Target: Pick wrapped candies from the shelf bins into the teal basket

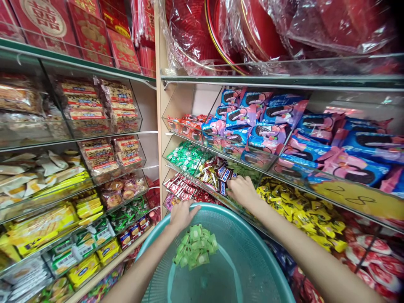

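My left hand (181, 214) grips the far rim of a round teal mesh basket (252, 252), fingers curled over the edge. Several small green wrapped candies (195, 250) lie in the basket just below that hand. My right hand (243, 190) reaches into a clear shelf bin, fingers bent down among small dark green wrapped candies (244, 170), right beside mini chocolate bars (222, 174). Its fingertips are buried in the sweets, so what they pinch is hidden.
Clear tilted bins hold green mints (186, 155), red candy packs (179, 187), yellow wrapped sweets (299, 210) and blue and pink cookie packs (271, 122). Left shelves (78, 139) carry biscuit packs. Red boxes and wrapped red trays fill the top shelf (284, 78).
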{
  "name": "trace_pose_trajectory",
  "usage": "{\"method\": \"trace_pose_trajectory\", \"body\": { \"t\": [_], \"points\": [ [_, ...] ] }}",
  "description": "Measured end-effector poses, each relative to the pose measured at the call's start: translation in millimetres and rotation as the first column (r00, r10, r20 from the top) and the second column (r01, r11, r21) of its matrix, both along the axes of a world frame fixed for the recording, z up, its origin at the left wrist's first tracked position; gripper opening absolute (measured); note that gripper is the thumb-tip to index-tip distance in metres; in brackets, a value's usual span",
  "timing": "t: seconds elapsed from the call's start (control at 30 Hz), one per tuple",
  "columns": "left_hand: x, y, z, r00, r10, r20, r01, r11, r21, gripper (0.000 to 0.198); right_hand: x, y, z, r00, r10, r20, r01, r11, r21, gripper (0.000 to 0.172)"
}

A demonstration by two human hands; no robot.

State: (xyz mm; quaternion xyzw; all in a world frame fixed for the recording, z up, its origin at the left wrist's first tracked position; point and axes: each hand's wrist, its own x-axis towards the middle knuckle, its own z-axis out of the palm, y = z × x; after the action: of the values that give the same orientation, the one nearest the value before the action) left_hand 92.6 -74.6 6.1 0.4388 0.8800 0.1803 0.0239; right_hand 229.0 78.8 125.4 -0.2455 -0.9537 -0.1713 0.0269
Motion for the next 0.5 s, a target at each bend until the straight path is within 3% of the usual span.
{"method": "trace_pose_trajectory", "body": {
  "t": [0.2,0.37,0.43,0.5],
  "points": [
    [-0.6,-1.6,0.9,1.000,-0.019,-0.006,0.019,1.000,0.007,0.056,3.5,-0.7,0.8,0.996,0.029,-0.089,-0.012,0.983,0.184,0.015],
    [-0.5,-2.9,3.0,1.000,-0.015,0.003,0.015,1.000,0.002,0.055,17.4,-20.1,1.0,0.941,0.182,-0.284,-0.079,0.937,0.340,0.013],
    [-1.4,-3.3,2.4,1.000,-0.002,0.001,0.002,1.000,0.003,0.055,26.6,-38.0,-11.2,0.887,0.307,-0.345,-0.184,0.920,0.347,0.017],
    [-2.3,-3.9,1.8,1.000,0.009,-0.004,-0.009,1.000,0.004,0.055,34.8,-55.3,-34.7,0.819,0.452,-0.352,-0.349,0.881,0.319,0.017]
  ]
}}
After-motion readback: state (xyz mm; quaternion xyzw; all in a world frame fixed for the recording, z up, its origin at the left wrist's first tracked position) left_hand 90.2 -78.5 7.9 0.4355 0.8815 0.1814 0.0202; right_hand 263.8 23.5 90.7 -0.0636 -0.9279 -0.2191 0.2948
